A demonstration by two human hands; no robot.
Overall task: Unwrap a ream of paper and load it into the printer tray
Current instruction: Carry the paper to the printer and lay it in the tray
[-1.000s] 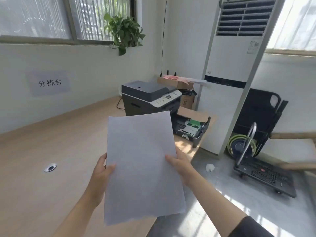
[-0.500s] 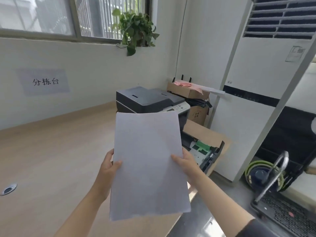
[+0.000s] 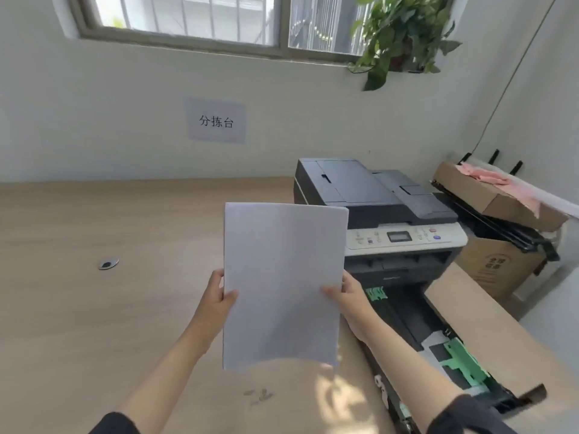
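Note:
I hold a stack of white paper (image 3: 282, 283) upright in front of me, above the wooden desk. My left hand (image 3: 217, 297) grips its left edge and my right hand (image 3: 349, 297) grips its right edge. Just behind and to the right stands the dark grey printer (image 3: 376, 211) with a white control panel. Its paper tray (image 3: 438, 349) is pulled out toward me, black with green guides, and shows no paper inside. The tray lies to the right of my right forearm.
The wooden desk (image 3: 94, 308) stretches left, with a round cable grommet (image 3: 108, 264). A flat cardboard sheet (image 3: 488, 333) lies right of the tray. Cardboard boxes (image 3: 498, 267) stand right of the printer. A potted plant (image 3: 401, 36) sits on the windowsill.
My view has turned left and come closer to the printer, so the tray now lies beside my right arm. Both hands keep the same grip on the paper.

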